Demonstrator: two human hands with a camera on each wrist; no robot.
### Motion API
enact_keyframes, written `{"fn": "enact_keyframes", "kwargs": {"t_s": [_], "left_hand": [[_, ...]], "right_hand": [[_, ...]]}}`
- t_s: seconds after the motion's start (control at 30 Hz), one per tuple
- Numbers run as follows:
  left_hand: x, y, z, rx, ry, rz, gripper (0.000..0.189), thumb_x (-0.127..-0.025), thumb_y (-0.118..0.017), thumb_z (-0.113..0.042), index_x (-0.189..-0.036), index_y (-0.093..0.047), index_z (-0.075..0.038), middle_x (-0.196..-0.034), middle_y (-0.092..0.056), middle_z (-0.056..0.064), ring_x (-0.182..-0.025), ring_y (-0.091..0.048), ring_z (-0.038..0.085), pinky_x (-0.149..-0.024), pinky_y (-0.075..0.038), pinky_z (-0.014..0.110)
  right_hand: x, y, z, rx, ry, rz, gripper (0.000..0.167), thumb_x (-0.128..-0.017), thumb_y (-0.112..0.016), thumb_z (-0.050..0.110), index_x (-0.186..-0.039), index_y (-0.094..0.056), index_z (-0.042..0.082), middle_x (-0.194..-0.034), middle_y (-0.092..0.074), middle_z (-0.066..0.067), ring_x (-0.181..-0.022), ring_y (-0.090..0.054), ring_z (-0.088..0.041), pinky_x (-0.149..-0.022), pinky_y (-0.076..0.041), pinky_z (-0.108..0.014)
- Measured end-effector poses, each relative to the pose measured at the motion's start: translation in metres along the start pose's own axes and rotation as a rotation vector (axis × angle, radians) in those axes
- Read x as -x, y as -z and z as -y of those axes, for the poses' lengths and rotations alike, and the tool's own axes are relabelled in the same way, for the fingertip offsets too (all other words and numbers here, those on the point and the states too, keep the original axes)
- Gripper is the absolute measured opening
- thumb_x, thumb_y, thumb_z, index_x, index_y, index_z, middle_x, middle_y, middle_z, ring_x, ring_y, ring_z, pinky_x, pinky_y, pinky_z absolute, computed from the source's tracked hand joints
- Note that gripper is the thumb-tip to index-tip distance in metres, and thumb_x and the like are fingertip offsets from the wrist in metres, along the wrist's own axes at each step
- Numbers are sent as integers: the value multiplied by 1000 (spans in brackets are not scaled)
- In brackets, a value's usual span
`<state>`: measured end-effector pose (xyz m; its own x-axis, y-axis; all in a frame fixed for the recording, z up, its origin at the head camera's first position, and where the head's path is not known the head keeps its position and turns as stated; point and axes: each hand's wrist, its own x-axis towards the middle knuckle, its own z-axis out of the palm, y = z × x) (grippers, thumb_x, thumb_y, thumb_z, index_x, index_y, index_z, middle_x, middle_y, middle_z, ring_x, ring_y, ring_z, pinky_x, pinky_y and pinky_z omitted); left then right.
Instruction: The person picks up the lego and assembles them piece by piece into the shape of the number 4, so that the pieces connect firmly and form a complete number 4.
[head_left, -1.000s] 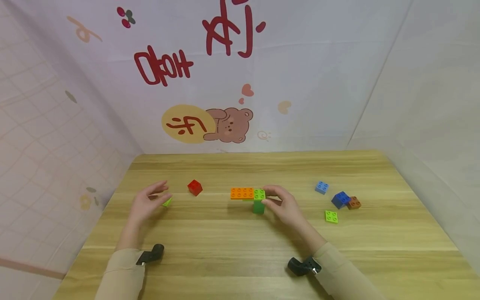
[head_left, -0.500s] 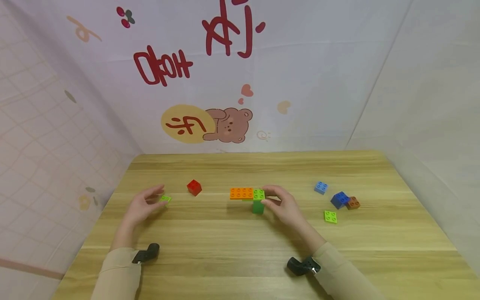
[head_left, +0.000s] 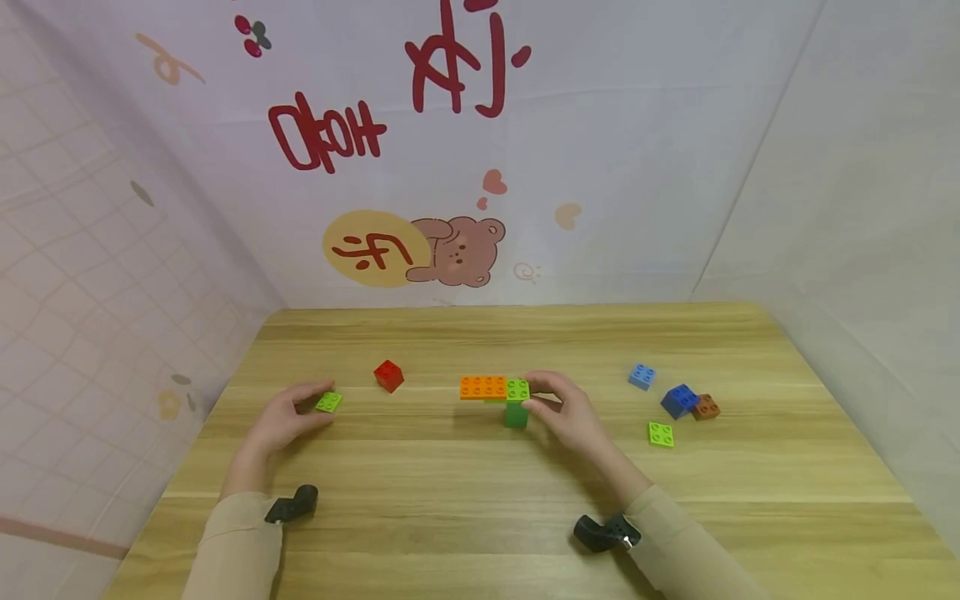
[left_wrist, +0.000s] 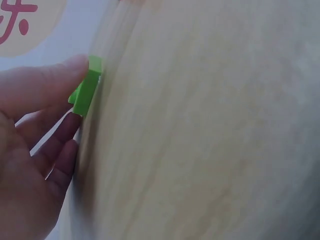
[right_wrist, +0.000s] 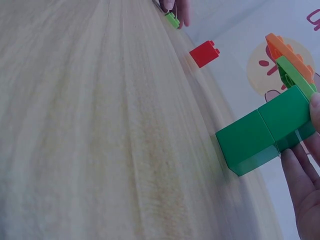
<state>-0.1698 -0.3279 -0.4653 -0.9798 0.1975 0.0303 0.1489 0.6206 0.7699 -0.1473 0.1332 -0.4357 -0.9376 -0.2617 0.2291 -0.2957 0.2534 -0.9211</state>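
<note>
In the head view my left hand (head_left: 283,419) is at the table's left, thumb and fingers spread on either side of a small lime-green building plate (head_left: 328,402) lying studs up. A slight gap shows around the plate there. In the left wrist view the thumb overlaps that plate (left_wrist: 87,86); contact is hard to judge. Near the middle, my right hand (head_left: 567,412) pinches the upper right side of a block structure (head_left: 517,414). Its base is two stacked dark green bricks (right_wrist: 265,132). Above them sits a light green plate (right_wrist: 295,75), and an orange studded plate (right_wrist: 290,55) overhangs leftward.
A red brick (head_left: 389,376) lies between the left hand and the structure. To the right are a light blue brick (head_left: 642,376), a dark blue brick (head_left: 679,401) against a brown brick (head_left: 707,407), and another lime plate (head_left: 661,434). A printed cloth (head_left: 600,167) stands behind the table.
The small lime plate went from tilted to flat with its studs up. My left hand shifted slightly left, and its thumb and fingers spread apart around the plate. My right hand stayed put.
</note>
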Motion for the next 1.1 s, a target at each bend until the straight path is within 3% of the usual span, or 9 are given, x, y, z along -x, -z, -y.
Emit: {"fn": "enact_keyframes", "kwargs": {"t_s": [0.3, 0.57, 0.73, 0.87, 1.1], "left_hand": [[-5, -5, 9, -8, 15, -37, 52, -85, -77, -4, -133, -60, 4, -133, -56, 23, -125, -47, 39, -100, -35, 28], [-7, -8, 13, -15, 11, -82, 45, -83, -77, 1, -126, -64, 6, -127, -58, 25, -121, -48, 40, -105, -34, 51], [-6, -10, 11, -15, 20, -109, 39, -83, -77, 2, -121, -67, 6, -123, -59, 26, -117, -50, 42, -103, -35, 55], [-6, -11, 9, -39, 29, -132, 36, -83, -78, -2, -117, -69, 5, -119, -61, 25, -112, -53, 40, -98, -40, 49], [-4, -10, 5, 2, 67, -145, 36, -83, -80, -6, -115, -70, 6, -112, -61, 22, -94, -60, 25, -77, -49, 19]], "right_hand": [[0, 0, -1, -3, 2, -1, 36, -91, -67, -3, -126, -59, -10, -121, -61, -22, -112, -60, -38, -91, -53, -35], [0, 0, -1, -2, 12, 0, 36, -91, -67, -3, -125, -59, -10, -120, -61, -22, -111, -60, -37, -91, -53, -35], [0, 0, -2, -4, 8, 0, 35, -92, -67, -2, -125, -59, -9, -120, -61, -21, -111, -60, -37, -91, -53, -36], [0, 0, -1, -7, 7, 2, 35, -92, -67, -3, -125, -59, -9, -119, -61, -22, -111, -60, -38, -91, -53, -36], [0, 0, -1, -7, 3, 5, 35, -92, -67, -3, -125, -59, -9, -121, -61, -22, -112, -59, -38, -91, -53, -35]]}}
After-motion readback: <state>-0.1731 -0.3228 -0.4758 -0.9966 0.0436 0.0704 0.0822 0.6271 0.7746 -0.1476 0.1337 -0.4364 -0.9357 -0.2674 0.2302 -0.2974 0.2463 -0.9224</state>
